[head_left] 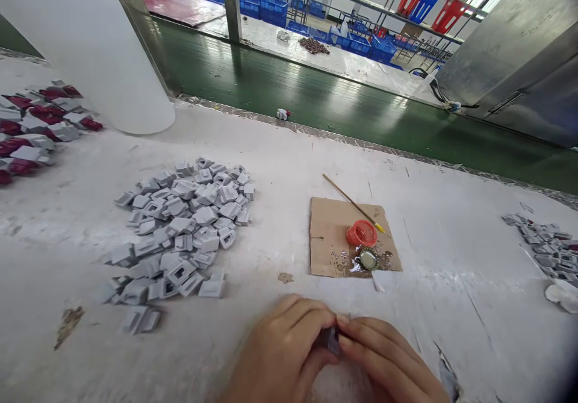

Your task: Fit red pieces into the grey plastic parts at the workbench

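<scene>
At the front of the white table, my left hand [291,346] is closed around a small grey plastic housing [333,339], mostly covered by the fingers. My right hand [388,355] meets it from the other side, its fingertips pinched against the housing's right end; whether they hold a separate small part cannot be made out. Just beyond the hands lies a piece of brown cardboard [327,234] with wet stains. On it are a red cup [361,233], a metal bottle cap [368,259] and a thin stick with a yellow tip [352,201].
A pile of grey housings [194,216] lies to the left. Grey and dark red pieces [36,123] sit at the far left beside a white curved tube [112,59]; more pieces [548,246] are at right. A green conveyor belt [253,84] runs behind, with one piece [283,114] at its edge.
</scene>
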Demonstrator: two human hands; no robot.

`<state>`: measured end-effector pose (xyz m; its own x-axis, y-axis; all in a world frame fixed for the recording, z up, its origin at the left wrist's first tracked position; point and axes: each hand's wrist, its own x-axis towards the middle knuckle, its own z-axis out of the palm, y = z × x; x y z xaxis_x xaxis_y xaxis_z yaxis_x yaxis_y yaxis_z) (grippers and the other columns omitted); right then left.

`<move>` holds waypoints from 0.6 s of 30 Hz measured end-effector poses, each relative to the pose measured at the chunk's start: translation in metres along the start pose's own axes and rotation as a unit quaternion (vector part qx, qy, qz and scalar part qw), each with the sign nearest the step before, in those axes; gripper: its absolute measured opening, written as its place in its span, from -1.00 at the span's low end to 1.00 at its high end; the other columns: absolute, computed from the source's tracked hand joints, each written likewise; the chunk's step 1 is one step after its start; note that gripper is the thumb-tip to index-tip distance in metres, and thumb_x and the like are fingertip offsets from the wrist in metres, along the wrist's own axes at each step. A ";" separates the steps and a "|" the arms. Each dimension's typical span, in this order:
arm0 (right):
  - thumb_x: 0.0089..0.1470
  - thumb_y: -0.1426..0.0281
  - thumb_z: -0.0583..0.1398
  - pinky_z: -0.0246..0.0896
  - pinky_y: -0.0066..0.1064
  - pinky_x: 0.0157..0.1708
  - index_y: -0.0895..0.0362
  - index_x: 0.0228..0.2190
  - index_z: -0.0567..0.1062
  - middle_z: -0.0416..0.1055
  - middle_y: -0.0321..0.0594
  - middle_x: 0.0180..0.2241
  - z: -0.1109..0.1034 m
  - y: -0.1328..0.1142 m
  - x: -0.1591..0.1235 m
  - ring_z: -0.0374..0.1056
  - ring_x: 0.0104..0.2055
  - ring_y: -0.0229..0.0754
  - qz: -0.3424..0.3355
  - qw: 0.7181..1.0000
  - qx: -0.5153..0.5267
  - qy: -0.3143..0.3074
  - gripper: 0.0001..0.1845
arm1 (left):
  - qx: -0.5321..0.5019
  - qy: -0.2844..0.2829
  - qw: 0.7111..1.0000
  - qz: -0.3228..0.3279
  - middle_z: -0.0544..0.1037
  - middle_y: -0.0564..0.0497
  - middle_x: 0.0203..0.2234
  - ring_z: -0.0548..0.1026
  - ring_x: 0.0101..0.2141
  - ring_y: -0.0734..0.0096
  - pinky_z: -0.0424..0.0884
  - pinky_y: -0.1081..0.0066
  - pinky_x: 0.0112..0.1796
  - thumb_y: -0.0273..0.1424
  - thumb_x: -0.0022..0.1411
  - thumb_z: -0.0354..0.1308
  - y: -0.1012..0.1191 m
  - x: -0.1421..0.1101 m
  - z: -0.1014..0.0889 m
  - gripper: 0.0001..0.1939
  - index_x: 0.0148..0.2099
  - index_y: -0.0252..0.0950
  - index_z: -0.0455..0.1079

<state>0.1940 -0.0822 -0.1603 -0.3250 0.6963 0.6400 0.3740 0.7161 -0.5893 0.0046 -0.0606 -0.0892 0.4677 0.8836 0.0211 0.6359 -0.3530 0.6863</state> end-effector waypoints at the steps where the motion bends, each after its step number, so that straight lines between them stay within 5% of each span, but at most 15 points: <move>1: 0.23 0.22 0.08 0.40 -0.31 -0.03 0.05 0.11 0.34 0.45 -0.12 -0.02 0.003 -0.001 -0.003 0.36 0.05 -0.10 0.004 1.000 -0.014 0.007 -0.56 | -0.004 0.000 1.000 -0.021 0.58 0.07 -0.25 0.50 -0.21 0.33 0.44 0.42 -0.22 -0.61 0.12 0.17 0.001 0.000 0.000 -0.77 -0.18 -0.23 0.42; 7: 0.29 0.30 0.01 0.38 -0.32 -0.02 0.14 0.12 0.31 0.41 -0.09 0.02 0.009 0.003 -0.006 0.31 0.09 -0.11 -0.019 0.999 -0.033 0.017 -0.58 | -0.048 0.018 0.992 -0.112 0.57 0.06 -0.20 0.51 -0.16 0.35 0.42 0.42 -0.16 -0.55 0.12 0.15 0.003 -0.001 0.003 -0.72 -0.10 -0.21 0.34; 11: 0.29 0.27 0.00 0.39 -0.39 -0.04 0.09 0.16 0.26 0.46 -0.14 -0.04 0.009 0.010 -0.002 0.35 0.05 -0.17 -0.057 0.997 -0.043 0.043 -0.55 | -0.038 0.010 0.996 -0.076 0.57 0.08 -0.20 0.50 -0.18 0.34 0.41 0.41 -0.15 -0.60 0.05 0.14 0.000 -0.001 0.003 -0.62 -0.07 -0.18 0.36; 14: 0.23 0.31 0.12 0.42 -0.48 -0.11 0.10 0.20 0.20 0.43 -0.08 -0.02 0.010 0.014 0.000 0.42 -0.04 -0.18 0.001 0.990 -0.089 0.108 -0.47 | -0.009 0.019 0.998 -0.055 0.58 0.12 -0.23 0.49 -0.28 0.37 0.43 0.44 -0.23 -0.66 -0.07 0.17 -0.004 0.001 0.005 -0.50 -0.06 -0.16 0.37; 18: 0.12 0.34 0.24 0.43 -0.64 -0.26 0.11 -0.01 0.39 0.49 -0.19 -0.24 0.011 0.016 0.004 0.48 -0.28 -0.28 0.014 0.993 -0.041 0.107 -0.62 | 0.044 0.045 0.998 0.011 0.58 0.07 -0.32 0.49 -0.33 0.37 0.44 0.45 -0.30 -0.66 -0.12 0.18 -0.009 0.001 0.009 -0.62 -0.20 -0.24 0.40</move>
<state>0.1886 -0.0675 -0.1726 -0.1248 0.6843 0.7184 0.4520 0.6838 -0.5728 0.0048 -0.0589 -0.1017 0.4274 0.8982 0.1024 0.6801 -0.3941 0.6182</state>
